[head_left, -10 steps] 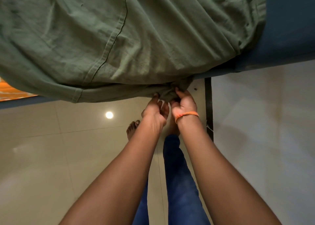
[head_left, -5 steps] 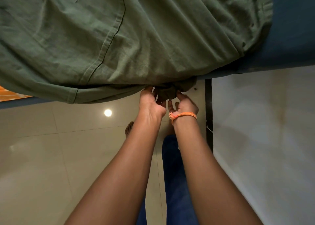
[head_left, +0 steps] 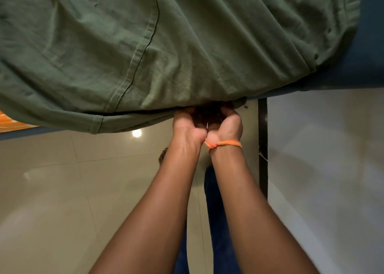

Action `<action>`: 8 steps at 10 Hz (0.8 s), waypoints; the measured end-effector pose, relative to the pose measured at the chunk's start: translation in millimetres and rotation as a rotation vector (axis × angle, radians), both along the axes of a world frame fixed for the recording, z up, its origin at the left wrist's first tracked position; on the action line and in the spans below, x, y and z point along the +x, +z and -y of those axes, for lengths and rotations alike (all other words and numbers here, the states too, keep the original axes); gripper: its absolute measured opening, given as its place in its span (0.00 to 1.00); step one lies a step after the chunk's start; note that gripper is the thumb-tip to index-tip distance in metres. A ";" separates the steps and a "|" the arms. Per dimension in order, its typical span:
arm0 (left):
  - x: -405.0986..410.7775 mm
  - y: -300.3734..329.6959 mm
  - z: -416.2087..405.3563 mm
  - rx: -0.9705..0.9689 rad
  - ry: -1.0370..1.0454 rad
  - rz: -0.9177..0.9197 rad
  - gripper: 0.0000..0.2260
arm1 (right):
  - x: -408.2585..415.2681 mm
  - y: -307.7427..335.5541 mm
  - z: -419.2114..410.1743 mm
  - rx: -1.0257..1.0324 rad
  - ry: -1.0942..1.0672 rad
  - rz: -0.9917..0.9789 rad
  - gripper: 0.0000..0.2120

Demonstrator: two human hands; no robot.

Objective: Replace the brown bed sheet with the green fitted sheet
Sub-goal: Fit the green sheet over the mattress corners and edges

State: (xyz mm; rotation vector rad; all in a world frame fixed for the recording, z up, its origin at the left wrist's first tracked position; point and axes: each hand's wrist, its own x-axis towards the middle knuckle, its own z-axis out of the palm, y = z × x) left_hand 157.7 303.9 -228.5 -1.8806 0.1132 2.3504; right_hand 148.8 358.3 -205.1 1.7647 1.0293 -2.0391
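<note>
Since a moment ago, both hands have pushed further in under the hanging edge of the green fitted sheet [head_left: 166, 45], and its bunched corner no longer shows. The left hand [head_left: 188, 126] and right hand [head_left: 225, 124] sit side by side, palms up, fingers curled upward into shadow beneath the sheet; whether they grip cloth cannot be told. The sheet drapes over a blue mattress [head_left: 365, 51]. An orange thread [head_left: 225, 143] circles the right wrist. Below lie the glossy tiled floor [head_left: 62, 190] and a bare foot [head_left: 163, 156].
</note>
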 end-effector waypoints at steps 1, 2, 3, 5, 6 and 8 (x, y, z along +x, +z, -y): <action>-2.1 3.5 -1.9 0.019 0.067 0.010 0.09 | -1.5 -0.1 -3.5 -0.096 -0.017 0.023 0.09; 7.4 -0.6 -4.4 0.042 0.219 -0.025 0.11 | -17.0 0.0 -11.7 -0.112 -0.108 -0.058 0.12; 13.4 -7.6 -7.1 0.015 0.339 -0.005 0.12 | -26.7 -6.3 -14.7 -0.161 -0.215 -0.091 0.15; 9.4 2.3 -6.2 0.083 0.435 -0.083 0.13 | -29.2 -2.4 -25.0 -0.248 -0.212 -0.163 0.11; -0.9 10.6 -1.5 0.074 0.430 -0.149 0.13 | -40.9 0.4 -19.1 -0.243 -0.227 -0.201 0.11; -19.3 -5.0 3.4 0.113 0.488 -0.193 0.15 | -41.8 -18.7 -35.9 -0.142 -0.001 -0.127 0.26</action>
